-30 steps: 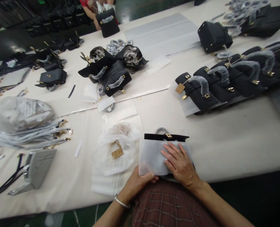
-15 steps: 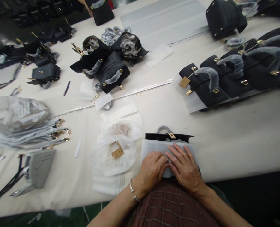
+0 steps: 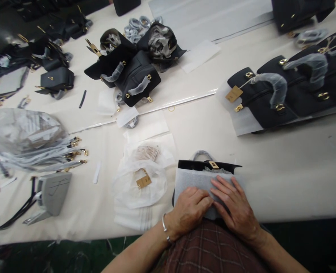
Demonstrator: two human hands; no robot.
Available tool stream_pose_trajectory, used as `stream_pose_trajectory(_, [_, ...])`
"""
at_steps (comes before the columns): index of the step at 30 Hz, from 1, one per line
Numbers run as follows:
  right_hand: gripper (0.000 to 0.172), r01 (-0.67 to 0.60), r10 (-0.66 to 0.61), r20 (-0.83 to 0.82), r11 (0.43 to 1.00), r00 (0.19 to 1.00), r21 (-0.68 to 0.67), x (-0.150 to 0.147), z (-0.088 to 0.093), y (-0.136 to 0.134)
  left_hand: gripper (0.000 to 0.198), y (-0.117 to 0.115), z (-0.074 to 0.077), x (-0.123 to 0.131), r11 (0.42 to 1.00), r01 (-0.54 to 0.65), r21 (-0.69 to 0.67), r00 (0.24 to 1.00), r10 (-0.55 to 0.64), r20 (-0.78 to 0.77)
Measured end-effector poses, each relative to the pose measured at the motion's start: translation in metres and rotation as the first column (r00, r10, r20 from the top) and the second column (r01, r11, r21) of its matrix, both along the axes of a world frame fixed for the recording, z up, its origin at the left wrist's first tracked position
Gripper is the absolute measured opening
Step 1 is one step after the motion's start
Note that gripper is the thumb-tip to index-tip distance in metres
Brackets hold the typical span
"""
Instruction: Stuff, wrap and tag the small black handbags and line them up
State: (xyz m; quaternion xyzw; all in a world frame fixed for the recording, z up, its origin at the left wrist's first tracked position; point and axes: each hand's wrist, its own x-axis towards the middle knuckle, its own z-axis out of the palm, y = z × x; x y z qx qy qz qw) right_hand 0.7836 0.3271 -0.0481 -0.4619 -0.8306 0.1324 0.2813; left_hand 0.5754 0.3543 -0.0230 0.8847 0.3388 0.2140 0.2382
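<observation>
A black handbag stands against my body at the table's front edge. Its flap is raised, a gold clasp plate shows on it, and grey wrapping covers the handle. A whitish sheet of tissue paper lies over the side facing me. My left hand presses on this sheet with bent fingers drawn together, apparently gripping some of it; the fingertips are partly hidden. Beside it, my right hand rests flat on the paper with fingers stretched. The two hands nearly meet at the middle of the sheet.
To the left lie a clear plastic bag with a brown tag, wrapped straps and a grey bag-shaped piece. Black handbags stand in a row at right; another cluster sits farther back.
The view has shifted, so the handbag and my hands appear slightly farther right. Both hands stay on the paper in much the same pose. A person's hand at the far edge has left view.
</observation>
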Motion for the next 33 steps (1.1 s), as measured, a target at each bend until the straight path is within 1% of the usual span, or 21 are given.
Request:
stream_pose_trajectory(4, [0.027,0.005,-0.004,-0.035,1.0,0.999,0.009,0.001,0.002,-0.001,0.014,0.001,0.0,-0.001,1.0,0.022,0.008,1.0,-0.022,0.007])
stream_pose_trajectory(7, [0.023,0.029,-0.029,-0.02,0.999,0.999,0.016,-0.001,0.002,-0.001,0.013,0.001,-0.003,0.0,1.0,0.009,0.004,1.0,-0.009,-0.008])
stream_pose_trajectory(11, [0.021,0.066,-0.066,0.012,0.998,0.998,0.008,-0.002,-0.002,0.0,0.015,0.001,-0.015,0.004,0.999,-0.021,-0.026,0.999,0.02,-0.05])
stream_pose_trajectory(15, [0.018,0.096,-0.096,0.03,0.995,0.995,0.007,-0.003,-0.005,-0.001,0.018,0.001,-0.029,0.004,0.999,-0.004,-0.04,0.999,0.001,-0.052])
stream_pose_trajectory(17, [0.016,0.106,-0.106,0.031,0.994,0.994,0.011,-0.004,-0.006,-0.002,0.019,0.001,-0.032,0.004,1.0,0.004,-0.019,0.999,-0.005,-0.038])
stream_pose_trajectory(19, [0.015,0.107,-0.107,0.019,0.994,0.994,0.009,-0.003,-0.005,-0.003,0.019,0.002,-0.032,0.003,1.0,-0.003,-0.015,1.0,0.003,-0.012])
stream_pose_trajectory(21, [0.015,0.102,-0.102,0.003,0.995,0.995,-0.014,-0.002,-0.004,-0.002,0.018,0.004,-0.03,0.004,0.997,-0.026,-0.067,0.999,0.028,0.03])
stream_pose_trajectory(25, [0.016,0.096,-0.098,-0.018,0.991,0.995,-0.09,0.001,-0.003,0.002,0.015,0.009,-0.024,0.006,0.968,-0.072,-0.241,0.989,0.101,0.11])
stream_pose_trajectory(30, [0.013,0.118,-0.127,-0.063,0.985,0.99,-0.127,0.001,-0.006,0.007,0.002,0.012,-0.018,0.007,0.913,-0.135,-0.385,0.985,0.165,0.048])
stream_pose_trajectory(33, [0.008,0.118,-0.133,-0.093,0.981,0.987,-0.151,0.0,-0.006,0.009,0.005,0.016,-0.013,0.006,0.881,-0.132,-0.453,0.983,0.176,0.056])
